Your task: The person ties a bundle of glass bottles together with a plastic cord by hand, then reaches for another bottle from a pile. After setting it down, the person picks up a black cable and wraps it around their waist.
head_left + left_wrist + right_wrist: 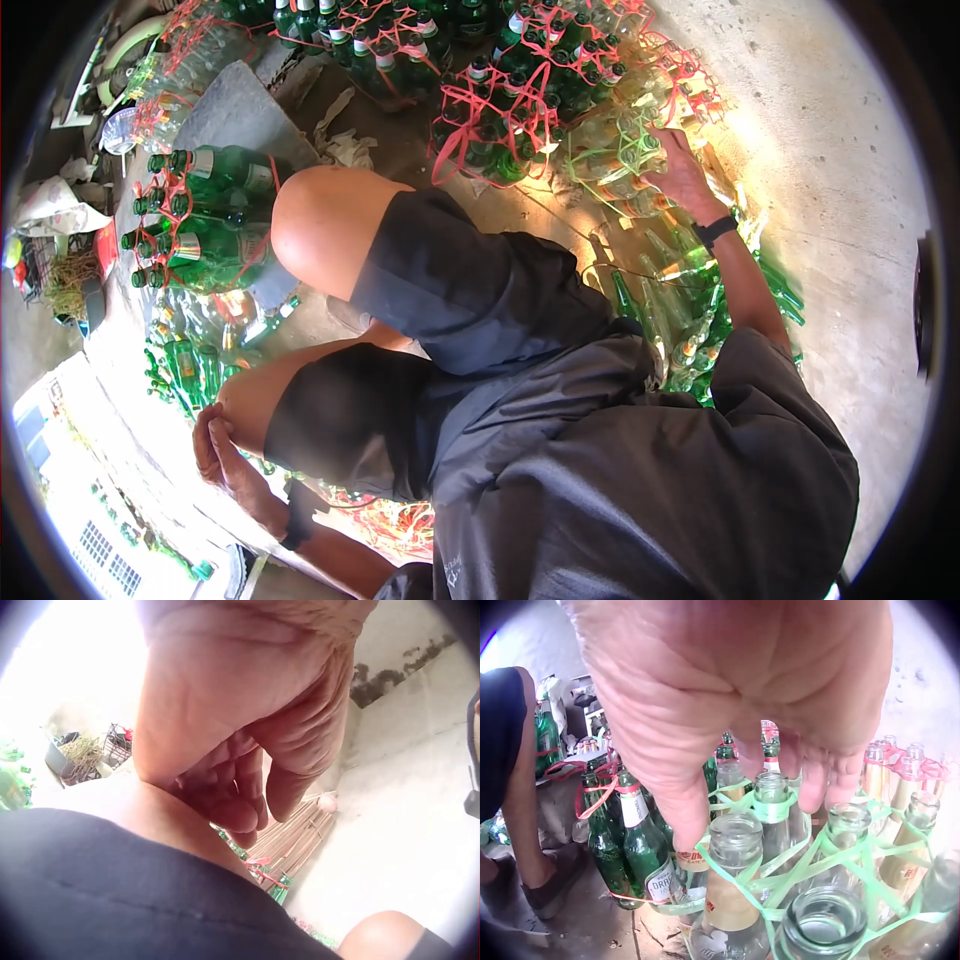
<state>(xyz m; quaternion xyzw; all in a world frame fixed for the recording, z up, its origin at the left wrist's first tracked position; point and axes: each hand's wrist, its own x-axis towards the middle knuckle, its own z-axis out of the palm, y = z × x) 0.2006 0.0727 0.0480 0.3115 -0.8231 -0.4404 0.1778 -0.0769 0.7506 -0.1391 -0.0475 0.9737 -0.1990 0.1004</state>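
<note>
My right hand (685, 175) is at a bundle of upright clear glass bottles (731, 900). Light green plastic strap (825, 859) winds round their necks. In the right wrist view the thumb points down beside one neck and the fingers reach over the far bottles, spread apart from the thumb. My left hand (230, 460) rests at my bent knee (157, 817), fingers loosely curled and holding nothing. Green beer bottles (641, 847) tied with red strap stand beside the clear bundle.
More red-tied bottle bundles (500, 110) stand ahead. Another green bundle (215, 220) is beyond my knee, near a grey slab (240, 115). Loose bottles (690, 300) lie beside me on the right, close to the concrete wall (850, 200). Red strap (395, 525) is heaped at my left.
</note>
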